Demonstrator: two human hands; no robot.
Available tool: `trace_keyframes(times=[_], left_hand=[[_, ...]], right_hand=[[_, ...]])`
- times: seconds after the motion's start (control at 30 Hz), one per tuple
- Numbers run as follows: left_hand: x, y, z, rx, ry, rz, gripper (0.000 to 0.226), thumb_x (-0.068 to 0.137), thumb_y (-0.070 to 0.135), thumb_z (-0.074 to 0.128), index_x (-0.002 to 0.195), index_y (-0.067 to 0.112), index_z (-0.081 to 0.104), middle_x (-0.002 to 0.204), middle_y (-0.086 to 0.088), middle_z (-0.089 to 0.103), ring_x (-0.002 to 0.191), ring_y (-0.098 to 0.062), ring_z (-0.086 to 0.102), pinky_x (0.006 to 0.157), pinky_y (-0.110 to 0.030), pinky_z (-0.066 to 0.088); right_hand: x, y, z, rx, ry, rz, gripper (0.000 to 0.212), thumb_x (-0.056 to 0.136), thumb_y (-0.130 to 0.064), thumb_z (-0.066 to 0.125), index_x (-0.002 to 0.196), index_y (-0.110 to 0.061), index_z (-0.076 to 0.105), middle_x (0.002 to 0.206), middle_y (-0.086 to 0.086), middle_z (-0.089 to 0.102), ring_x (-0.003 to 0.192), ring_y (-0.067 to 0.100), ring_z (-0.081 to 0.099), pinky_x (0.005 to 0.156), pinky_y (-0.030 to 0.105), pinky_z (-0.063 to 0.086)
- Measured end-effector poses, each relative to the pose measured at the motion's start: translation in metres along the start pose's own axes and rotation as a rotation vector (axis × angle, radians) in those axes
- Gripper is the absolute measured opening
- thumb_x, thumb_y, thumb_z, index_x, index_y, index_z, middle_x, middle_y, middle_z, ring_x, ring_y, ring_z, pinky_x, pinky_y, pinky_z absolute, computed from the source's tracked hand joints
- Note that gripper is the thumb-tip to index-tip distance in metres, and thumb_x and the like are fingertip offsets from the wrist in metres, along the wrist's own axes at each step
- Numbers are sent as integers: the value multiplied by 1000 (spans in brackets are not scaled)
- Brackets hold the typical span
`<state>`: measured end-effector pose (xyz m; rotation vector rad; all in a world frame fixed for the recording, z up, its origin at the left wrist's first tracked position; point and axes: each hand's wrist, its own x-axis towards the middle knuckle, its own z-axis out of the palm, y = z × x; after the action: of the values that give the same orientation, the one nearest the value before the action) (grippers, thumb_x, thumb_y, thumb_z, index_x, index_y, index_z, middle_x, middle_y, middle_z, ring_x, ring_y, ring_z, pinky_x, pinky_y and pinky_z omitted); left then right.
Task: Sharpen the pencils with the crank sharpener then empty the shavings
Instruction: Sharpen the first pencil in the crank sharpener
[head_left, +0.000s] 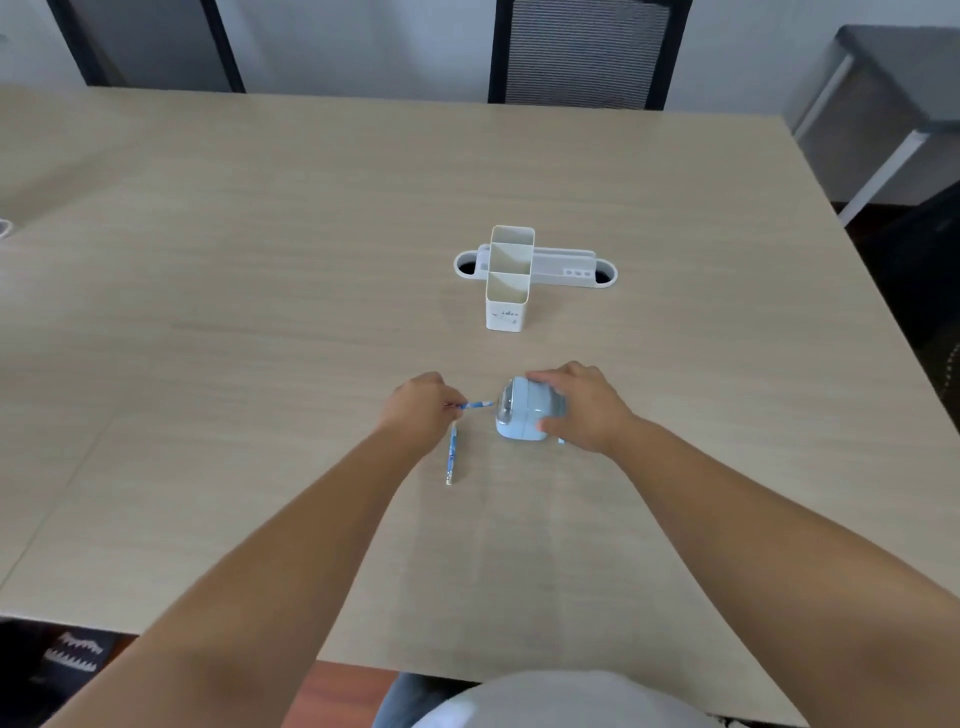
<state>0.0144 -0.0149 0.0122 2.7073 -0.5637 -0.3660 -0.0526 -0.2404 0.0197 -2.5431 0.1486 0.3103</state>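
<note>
Clearly the first sharpening is in hand: the left hand (418, 408) pinches a blue patterned pencil (478, 404) in its grip, tip pointed right at the face of the pale blue crank sharpener (524, 413), while the right hand (579, 408) clasps the sharpener's body from the right, holding it on the surface (260, 312). Next, I judge, the pencil must slide fully into the hole, then the crank be turned; the crank itself is hidden. A second pencil (452, 457) lies just near of the left hand. A white holder (509, 306) stands farther off.
</note>
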Motion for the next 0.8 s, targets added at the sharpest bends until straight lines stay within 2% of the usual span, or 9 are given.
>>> trace_keyframes(times=[0.2,0.4,0.53,0.63,0.73,0.8], left_hand=[[15,13,3,-38,-46,131,20,91,20,60,106,23,72,100,-3,60,91,-22,60,75,-32,47],[14,2,4,-274,25,63,26,79,18,76,105,16,72,96,-3,65,89,-16,63,80,-25,48],[8,-12,0,-308,11,-25,26,80,23,76,105,21,71,99,6,66,85,-10,63,75,-20,43],[6,-16,-2,-338,-22,-86,19,84,25,72,103,22,73,95,6,70,81,-12,64,72,-24,47],[7,-10,-2,-307,-19,-33,12,89,18,65,97,16,75,92,-2,72,84,-20,63,75,-31,49],[8,-6,0,-302,-9,-26,13,89,15,64,95,14,75,92,-3,72,85,-21,62,78,-33,49]], right_hand=[[1,-4,0,-22,-9,-10,66,77,-23,68,137,-32,42,122,4,48,116,27,39,101,36,38],[1,-2,-4,-15,-3,8,66,74,-27,71,134,-36,45,115,1,51,112,25,42,98,37,41],[1,-1,-3,0,-1,2,66,74,-28,72,134,-36,45,115,1,50,113,25,42,99,38,40],[0,-1,-3,5,6,-5,66,75,-27,72,134,-35,45,114,2,50,113,25,42,99,37,40],[1,-1,-3,7,5,-8,66,75,-27,72,135,-34,45,113,2,50,113,25,43,99,37,40],[1,0,-3,22,9,-6,66,74,-26,73,134,-34,46,113,1,50,113,25,43,99,37,39]])
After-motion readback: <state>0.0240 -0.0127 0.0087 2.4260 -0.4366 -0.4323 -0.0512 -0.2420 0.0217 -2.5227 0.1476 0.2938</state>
